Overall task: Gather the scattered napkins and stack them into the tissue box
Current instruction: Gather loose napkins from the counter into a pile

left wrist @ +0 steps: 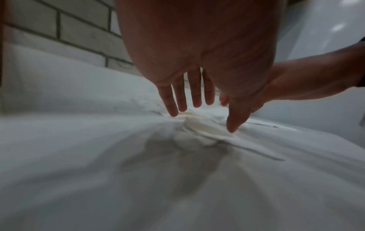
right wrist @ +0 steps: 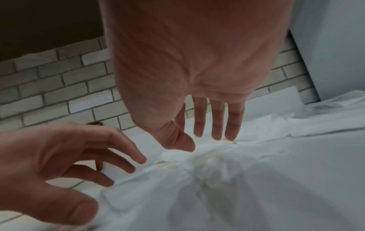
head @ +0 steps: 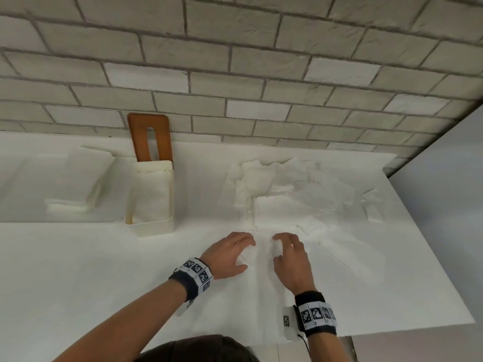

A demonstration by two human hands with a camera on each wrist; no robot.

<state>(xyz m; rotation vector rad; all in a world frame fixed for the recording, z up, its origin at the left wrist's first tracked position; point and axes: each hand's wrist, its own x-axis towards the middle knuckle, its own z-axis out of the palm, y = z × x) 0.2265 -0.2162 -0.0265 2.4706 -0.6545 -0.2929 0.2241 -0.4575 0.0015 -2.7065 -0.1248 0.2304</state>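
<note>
**Both hands over one napkin, most of the pile still out**

Fingers (left wrist: 199, 96) of the left hand (head: 230, 254) are spread and nearly straight, their tips on or just above a flat napkin (head: 262, 259) at the near edge of the table (head: 78, 270); they grip nothing. Alongside, the right hand (head: 291, 259) lies the same way, its fingers (right wrist: 217, 125) extended, holding nothing.

As for progress, the tissue box (head: 150, 197) stands open to the left, near the wall, with some napkins already in it, and its brown lid (head: 150, 137) leans against the bricks behind. A loose heap of napkins (head: 287, 184) remains beyond the hands, a stray one (head: 372, 205) lies to the right, and a folded stack (head: 78, 184) sits left of the box. By my reckoning, most of the gathering is still to do.
</note>
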